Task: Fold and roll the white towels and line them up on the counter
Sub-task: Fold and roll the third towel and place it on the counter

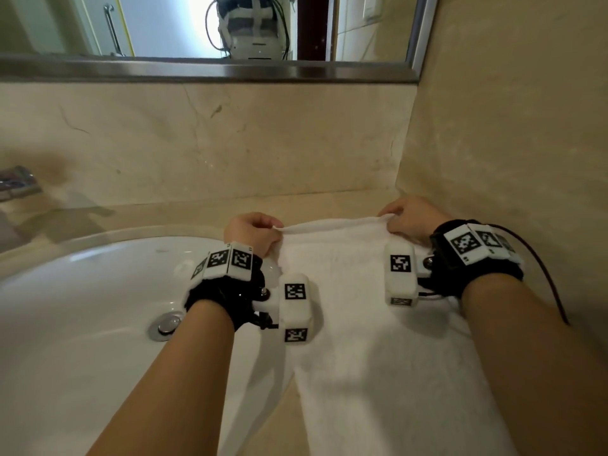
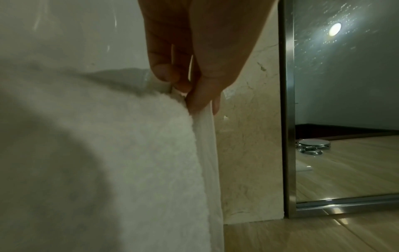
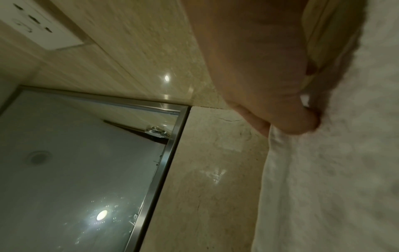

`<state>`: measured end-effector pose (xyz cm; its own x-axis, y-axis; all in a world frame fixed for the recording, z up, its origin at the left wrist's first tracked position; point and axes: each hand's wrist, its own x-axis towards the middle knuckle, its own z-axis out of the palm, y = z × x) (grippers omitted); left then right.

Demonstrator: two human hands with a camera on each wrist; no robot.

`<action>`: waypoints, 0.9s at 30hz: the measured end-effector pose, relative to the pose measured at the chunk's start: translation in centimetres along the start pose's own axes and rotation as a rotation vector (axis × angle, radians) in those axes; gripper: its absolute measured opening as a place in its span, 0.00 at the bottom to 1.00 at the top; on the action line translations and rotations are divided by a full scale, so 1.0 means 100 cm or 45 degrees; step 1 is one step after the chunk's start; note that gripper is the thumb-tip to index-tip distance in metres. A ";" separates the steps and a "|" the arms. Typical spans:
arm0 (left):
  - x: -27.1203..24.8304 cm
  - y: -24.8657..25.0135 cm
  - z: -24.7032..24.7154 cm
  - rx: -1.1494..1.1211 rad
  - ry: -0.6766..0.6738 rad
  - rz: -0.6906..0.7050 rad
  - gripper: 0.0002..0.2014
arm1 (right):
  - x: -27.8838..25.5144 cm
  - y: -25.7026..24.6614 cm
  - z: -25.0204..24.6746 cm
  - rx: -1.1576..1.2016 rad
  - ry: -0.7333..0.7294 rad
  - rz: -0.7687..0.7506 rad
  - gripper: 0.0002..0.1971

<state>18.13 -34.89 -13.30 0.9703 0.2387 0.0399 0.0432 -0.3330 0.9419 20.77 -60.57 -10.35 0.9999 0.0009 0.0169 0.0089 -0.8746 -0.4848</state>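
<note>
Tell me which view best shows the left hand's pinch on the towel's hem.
Left wrist: the left hand pinches the white towel at its hem, close up. Head view shows only knuckles above the far edge; right wrist view misses that hand.

Bathroom: sink (image 1: 82, 291), mirror (image 1: 197, 28), marble counter (image 1: 184, 212)

Bare forearms end in black fabric wrist straps (image 1: 227, 301) carrying white blocks printed with black square-patterned markers (image 1: 295, 291); a dark cable (image 1: 546, 274) trails from the right strap.
</note>
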 end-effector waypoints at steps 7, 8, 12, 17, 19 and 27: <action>-0.007 0.001 -0.009 0.248 -0.121 0.154 0.20 | -0.008 -0.011 -0.001 -0.162 -0.286 -0.186 0.31; -0.008 0.002 -0.009 0.292 -0.139 0.181 0.19 | -0.006 -0.011 0.000 -0.216 -0.295 -0.171 0.31; -0.012 0.001 -0.004 0.436 -0.119 0.298 0.24 | -0.007 -0.016 0.001 -0.272 -0.289 -0.117 0.27; -0.013 0.001 -0.006 0.455 -0.082 0.378 0.20 | -0.010 -0.024 0.004 -0.018 -0.063 -0.209 0.07; -0.014 0.002 -0.006 0.530 -0.110 0.414 0.18 | -0.008 -0.022 0.003 0.006 -0.042 -0.246 0.11; -0.011 0.000 -0.011 0.535 -0.101 0.438 0.14 | -0.009 -0.028 -0.013 -0.240 0.010 -0.279 0.17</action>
<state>16.79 -34.16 -12.94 0.9595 -0.0121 0.2814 -0.2038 -0.7193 0.6642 19.82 -58.70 -7.88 0.9743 0.1964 0.1107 0.2210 -0.9287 -0.2977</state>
